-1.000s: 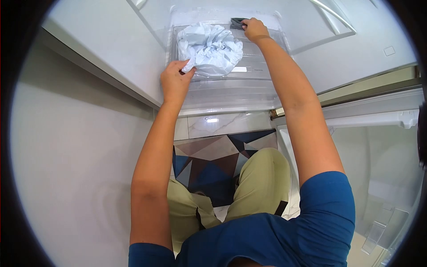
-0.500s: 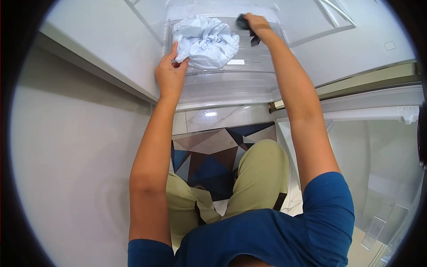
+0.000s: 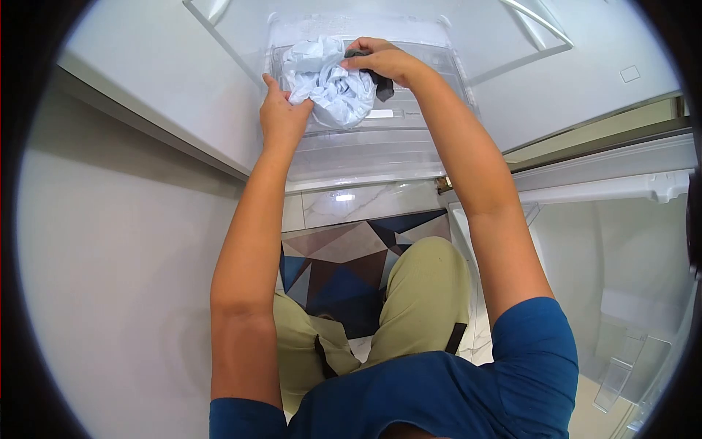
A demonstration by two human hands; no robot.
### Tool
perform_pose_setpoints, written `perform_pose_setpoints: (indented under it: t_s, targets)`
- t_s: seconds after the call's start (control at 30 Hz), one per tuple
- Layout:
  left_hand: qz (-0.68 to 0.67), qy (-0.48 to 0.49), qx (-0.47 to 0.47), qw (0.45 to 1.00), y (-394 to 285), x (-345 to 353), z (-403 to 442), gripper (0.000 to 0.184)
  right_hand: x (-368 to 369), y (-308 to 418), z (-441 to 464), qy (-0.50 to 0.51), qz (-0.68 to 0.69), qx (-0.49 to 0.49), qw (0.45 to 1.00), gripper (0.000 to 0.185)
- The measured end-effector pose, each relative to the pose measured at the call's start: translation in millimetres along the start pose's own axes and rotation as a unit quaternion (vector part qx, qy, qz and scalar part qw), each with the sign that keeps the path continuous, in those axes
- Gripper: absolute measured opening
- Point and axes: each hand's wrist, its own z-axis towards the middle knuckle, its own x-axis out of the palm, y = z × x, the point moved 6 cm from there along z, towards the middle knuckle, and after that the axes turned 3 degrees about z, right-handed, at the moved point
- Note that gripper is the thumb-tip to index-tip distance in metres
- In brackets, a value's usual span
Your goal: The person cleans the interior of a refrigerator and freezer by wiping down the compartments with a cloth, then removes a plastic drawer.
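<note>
White fridge walls (image 3: 592, 102) flank the person's left hand (image 3: 284, 113) and right hand (image 3: 387, 62). The open door (image 3: 578, 241) stands to the right of and nearer the body than the right hand, probably swung aside to give both arms room. Below the hands, toward the body, lies a patterned mat (image 3: 344, 285). A clear shelf-like panel (image 3: 431, 80) sits beneath the hands and bears the crumpled pale plastic bag (image 3: 318, 80), which lies between them. The left hand rests at the bag's near-left edge, thumb and index finger spread, seemingly to steady it; whether it pinches the plastic cannot be told. The right hand, fingers closed over a dark cloth (image 3: 384, 89), is at the bag's right side, with the cloth's loose end drooping under the palm, apparently because only part is gripped. A small white label (image 3: 380, 114) shows just below the bag, between the hands.
</note>
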Motion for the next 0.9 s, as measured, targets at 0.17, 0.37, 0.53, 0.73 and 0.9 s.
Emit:
perform_pose_setpoints:
  t_s: [0.17, 0.37, 0.53, 0.73, 0.9]
  targets:
    - [0.057, 0.072, -0.021, 0.996, 1, 6, 24, 0.101, 15, 11, -15, 0.07, -0.147, -0.066, 0.984, 0.11]
    - [0.118, 0.112, -0.007, 0.987, -6, 8, 37, 0.085, 55, 21, -17, 0.028, -0.379, -0.123, 0.917, 0.138]
    - [0.185, 0.154, 0.01, 0.971, -24, 7, 37, 0.072, 53, 25, 2, 0.0, -0.35, -0.158, 0.924, 0.109]
    - [0.158, 0.044, 0.1, 0.981, -43, 3, 39, 0.075, 51, 39, -1, -0.054, -0.379, -0.205, 0.901, 0.076]
    - [0.079, 0.091, 0.048, 0.992, -63, -2, 34, 0.084, 49, 45, -5, -0.095, -0.375, -0.229, 0.893, 0.062]
